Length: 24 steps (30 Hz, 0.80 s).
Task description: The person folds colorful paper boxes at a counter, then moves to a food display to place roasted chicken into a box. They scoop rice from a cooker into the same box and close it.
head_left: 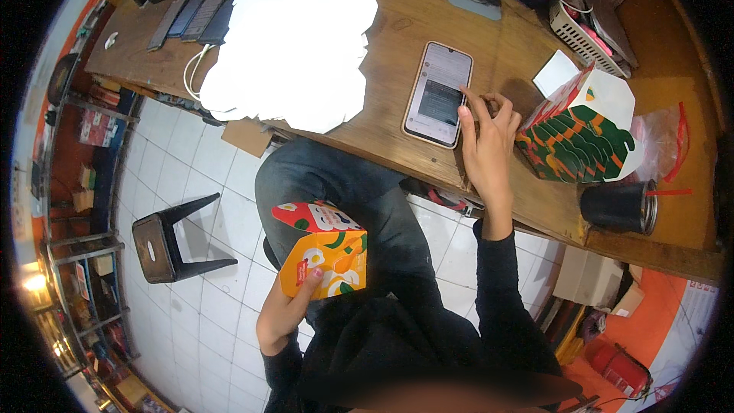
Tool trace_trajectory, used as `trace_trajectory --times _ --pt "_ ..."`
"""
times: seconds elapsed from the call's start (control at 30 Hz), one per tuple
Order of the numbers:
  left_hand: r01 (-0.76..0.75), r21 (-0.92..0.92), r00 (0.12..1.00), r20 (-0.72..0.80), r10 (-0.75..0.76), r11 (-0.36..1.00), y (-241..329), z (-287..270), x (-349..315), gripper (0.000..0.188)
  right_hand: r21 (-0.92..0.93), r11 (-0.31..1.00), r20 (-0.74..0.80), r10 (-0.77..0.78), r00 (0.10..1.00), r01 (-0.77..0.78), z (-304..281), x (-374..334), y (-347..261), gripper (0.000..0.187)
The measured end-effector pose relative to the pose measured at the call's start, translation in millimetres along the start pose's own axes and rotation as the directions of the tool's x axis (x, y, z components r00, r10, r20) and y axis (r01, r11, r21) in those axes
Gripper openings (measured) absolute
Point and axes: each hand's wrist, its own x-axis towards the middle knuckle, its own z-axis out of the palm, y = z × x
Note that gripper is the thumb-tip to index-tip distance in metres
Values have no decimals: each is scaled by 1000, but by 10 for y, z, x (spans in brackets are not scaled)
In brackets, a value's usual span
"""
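My left hand holds a folded cardboard food box over my lap, its thumb pressed on the yellow printed side. The box is yellow, red and green, with one red flap raised. On the desk, my right hand reaches over the edge of a smartphone. Its index fingertip and thumb are at the right side of the lit screen, the fingers apart with nothing held. Right of that hand lies a row of nested green, red and white food boxes. A pile of flat white cardboard blanks overhangs the desk's near edge at left.
A dark tumbler with a red straw lies near the right edge, beside a clear plastic bag. Several phones, cables and a white basket line the back. A black stool is on the tiled floor.
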Motion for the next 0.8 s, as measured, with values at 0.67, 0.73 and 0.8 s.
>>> trace_trajectory --times 0.67,0.73,0.8 --pt "-51 -216 986 -167 15 975 -114 -62 13 49 810 480 188 -757 626 337 229 -1040 -787 85" --pt "-103 -295 987 -150 60 950 -238 -146 21 54 895 406 200 -736 647 185 219 -977 -819 92" --pt "-181 -425 979 -166 120 887 -361 -217 77 57 905 402 212 -709 673 137 177 -915 -852 90"
